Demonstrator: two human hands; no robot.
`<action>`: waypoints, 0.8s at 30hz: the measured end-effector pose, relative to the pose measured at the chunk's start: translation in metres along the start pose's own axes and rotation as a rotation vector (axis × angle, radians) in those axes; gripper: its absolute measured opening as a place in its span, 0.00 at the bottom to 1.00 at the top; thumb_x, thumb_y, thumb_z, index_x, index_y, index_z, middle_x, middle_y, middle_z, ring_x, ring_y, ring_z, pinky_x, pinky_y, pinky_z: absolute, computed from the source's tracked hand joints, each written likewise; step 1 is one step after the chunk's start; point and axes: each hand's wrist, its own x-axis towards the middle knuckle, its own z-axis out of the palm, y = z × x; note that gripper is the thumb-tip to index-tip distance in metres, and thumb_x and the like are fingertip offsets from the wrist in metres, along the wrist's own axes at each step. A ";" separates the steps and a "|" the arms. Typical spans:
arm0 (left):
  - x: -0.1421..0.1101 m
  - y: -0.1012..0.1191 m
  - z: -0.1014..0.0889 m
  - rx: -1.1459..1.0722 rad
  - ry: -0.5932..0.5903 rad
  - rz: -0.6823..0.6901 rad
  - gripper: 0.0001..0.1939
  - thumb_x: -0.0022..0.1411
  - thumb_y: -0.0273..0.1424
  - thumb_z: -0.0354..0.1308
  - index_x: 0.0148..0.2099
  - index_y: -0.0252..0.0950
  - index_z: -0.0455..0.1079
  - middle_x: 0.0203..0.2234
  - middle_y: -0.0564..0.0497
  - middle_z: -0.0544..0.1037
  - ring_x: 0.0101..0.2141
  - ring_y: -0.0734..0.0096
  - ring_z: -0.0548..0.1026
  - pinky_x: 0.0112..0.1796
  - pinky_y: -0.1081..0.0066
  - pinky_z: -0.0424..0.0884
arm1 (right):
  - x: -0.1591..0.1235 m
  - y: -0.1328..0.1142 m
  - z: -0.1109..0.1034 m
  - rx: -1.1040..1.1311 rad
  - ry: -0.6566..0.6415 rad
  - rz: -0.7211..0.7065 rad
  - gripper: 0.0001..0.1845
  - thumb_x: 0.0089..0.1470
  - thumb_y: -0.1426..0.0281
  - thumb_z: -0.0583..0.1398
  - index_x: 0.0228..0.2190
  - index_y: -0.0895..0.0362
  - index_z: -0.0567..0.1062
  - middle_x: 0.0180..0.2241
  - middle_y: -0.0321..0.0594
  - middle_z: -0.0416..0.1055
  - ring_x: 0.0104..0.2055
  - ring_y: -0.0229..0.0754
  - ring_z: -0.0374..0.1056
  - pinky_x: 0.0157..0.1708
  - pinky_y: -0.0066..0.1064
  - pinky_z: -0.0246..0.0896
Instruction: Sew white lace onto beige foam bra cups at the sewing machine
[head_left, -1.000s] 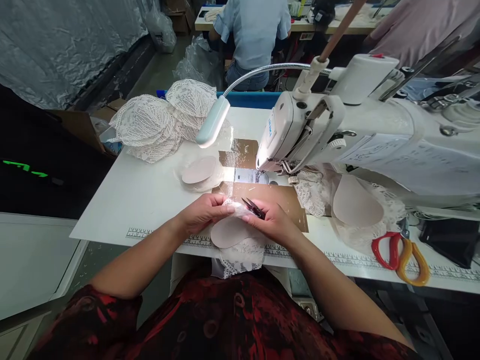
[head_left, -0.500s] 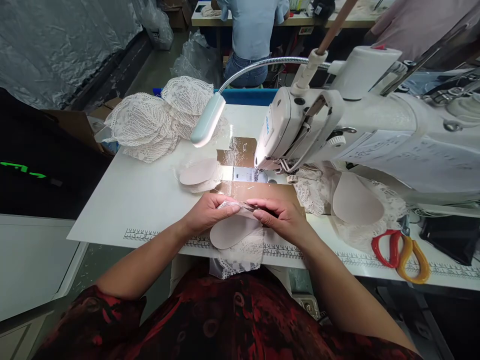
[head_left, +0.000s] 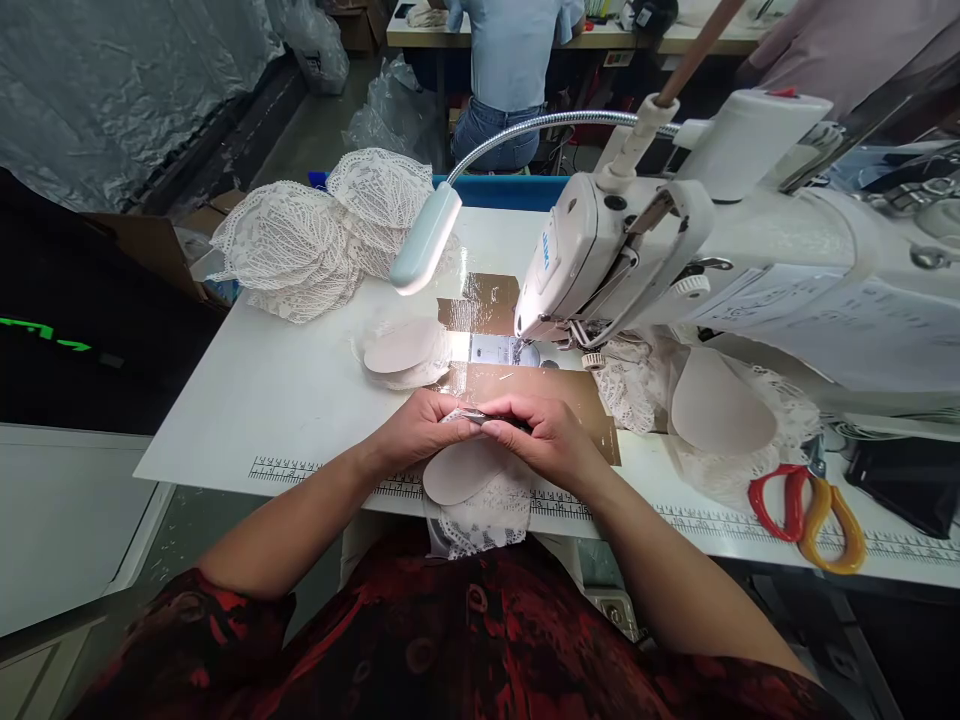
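A padded bra cup with lace [head_left: 465, 472] hangs over the table's front edge, its upper edge pinched in my left hand [head_left: 420, 428]. My right hand [head_left: 544, 438] is closed around small dark thread snips [head_left: 491, 416], their tip pointing left at the fabric edge by my left fingertips. Both hands almost touch, just in front of the sewing machine [head_left: 570, 260]. Whether the snips' blades are apart is hidden by my fingers. Another cup piece [head_left: 401, 350] lies flat to the left of the needle.
Stacked lace pieces [head_left: 292, 250] lie at the back left below a lamp [head_left: 426, 240]. To the right are another lace-edged cup [head_left: 720, 405], scissors with red and yellow handles [head_left: 832, 525] and a black pouch [head_left: 904, 480]. A person in light blue [head_left: 514, 60] sits beyond the table.
My right hand moved away slightly, then came back left against my left fingertips, bringing the snips to the fabric edge. The snips' blades, plain to see before, are now mostly covered.
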 end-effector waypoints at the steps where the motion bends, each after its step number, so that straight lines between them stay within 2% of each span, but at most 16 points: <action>1: 0.000 0.000 0.000 -0.013 -0.001 -0.004 0.15 0.56 0.39 0.63 0.36 0.30 0.76 0.26 0.51 0.74 0.27 0.74 0.68 0.28 0.75 0.61 | 0.000 0.001 0.002 0.020 0.008 0.005 0.11 0.56 0.65 0.59 0.40 0.54 0.78 0.39 0.38 0.78 0.39 0.40 0.72 0.39 0.31 0.64; 6: 0.001 0.000 0.000 -0.020 -0.021 -0.003 0.15 0.57 0.39 0.62 0.36 0.29 0.76 0.25 0.51 0.73 0.27 0.75 0.68 0.28 0.75 0.62 | 0.001 0.007 0.005 0.097 0.014 0.031 0.11 0.55 0.64 0.59 0.38 0.54 0.78 0.38 0.39 0.77 0.40 0.41 0.72 0.40 0.33 0.65; 11: -0.001 0.003 0.001 -0.051 0.019 -0.017 0.14 0.56 0.39 0.63 0.34 0.30 0.75 0.25 0.50 0.74 0.27 0.75 0.70 0.28 0.76 0.63 | -0.002 0.012 -0.004 0.150 0.046 0.078 0.14 0.54 0.62 0.60 0.40 0.56 0.77 0.39 0.41 0.77 0.40 0.42 0.72 0.39 0.33 0.66; 17: -0.003 0.004 0.002 -0.059 0.066 -0.050 0.15 0.56 0.40 0.63 0.36 0.30 0.75 0.27 0.49 0.76 0.27 0.75 0.71 0.28 0.76 0.65 | -0.015 0.014 -0.015 0.017 0.034 0.083 0.17 0.54 0.60 0.60 0.43 0.54 0.77 0.37 0.40 0.77 0.36 0.42 0.72 0.35 0.33 0.66; 21: -0.002 0.002 0.002 -0.057 0.068 -0.027 0.15 0.56 0.39 0.63 0.37 0.31 0.76 0.29 0.48 0.77 0.30 0.74 0.73 0.32 0.76 0.66 | -0.015 0.009 -0.009 -0.071 0.035 0.074 0.16 0.54 0.61 0.60 0.43 0.54 0.77 0.38 0.39 0.77 0.36 0.41 0.71 0.35 0.33 0.65; 24: -0.001 0.000 0.002 -0.034 0.067 -0.015 0.14 0.55 0.39 0.64 0.36 0.31 0.76 0.29 0.49 0.77 0.29 0.76 0.72 0.30 0.77 0.65 | -0.010 0.006 -0.004 -0.078 0.036 0.038 0.13 0.55 0.64 0.60 0.42 0.53 0.77 0.38 0.37 0.78 0.38 0.41 0.72 0.37 0.32 0.64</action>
